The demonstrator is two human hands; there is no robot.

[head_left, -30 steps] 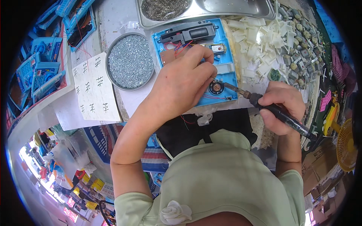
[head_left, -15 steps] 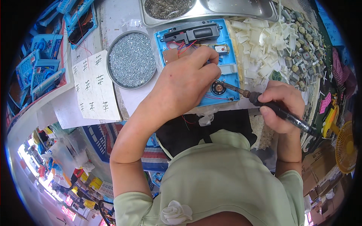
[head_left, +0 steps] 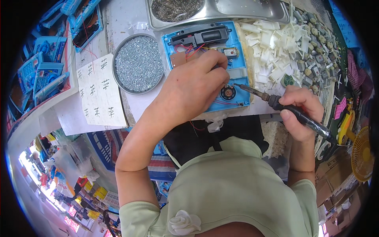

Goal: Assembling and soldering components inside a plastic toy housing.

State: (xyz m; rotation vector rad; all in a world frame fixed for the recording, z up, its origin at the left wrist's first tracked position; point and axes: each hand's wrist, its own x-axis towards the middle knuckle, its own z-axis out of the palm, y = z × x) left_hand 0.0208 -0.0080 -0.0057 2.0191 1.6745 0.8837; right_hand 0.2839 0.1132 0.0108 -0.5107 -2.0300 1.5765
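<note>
In front of me lies an open blue plastic casing [head_left: 238, 40] with a black molded part [head_left: 211, 35], a small motor [head_left: 231, 53], thin coloured wires and a round speaker [head_left: 227, 92]. My left hand [head_left: 197, 85] rests over its middle with the fingers curled together; what they pinch, if anything, is hidden beneath them. My right hand [head_left: 302, 112] grips a soldering iron [head_left: 302, 116] by its dark handle. The iron's tip points left over the casing, just above the speaker and close to my left fingertips. Whether the tip touches anything I cannot tell.
A round tin of small screws [head_left: 138, 63] stands left of the casing. Beyond it is a metal tray [head_left: 244, 12] holding more small parts. White plastic pieces [head_left: 272, 43] and small motors [head_left: 316, 51] are heaped to the right. Further blue casings [head_left: 49, 51] pile up at far left.
The soldering iron in my right hand has shifted right, and its tip has moved from the speaker to just above it. My left hand has barely moved.
</note>
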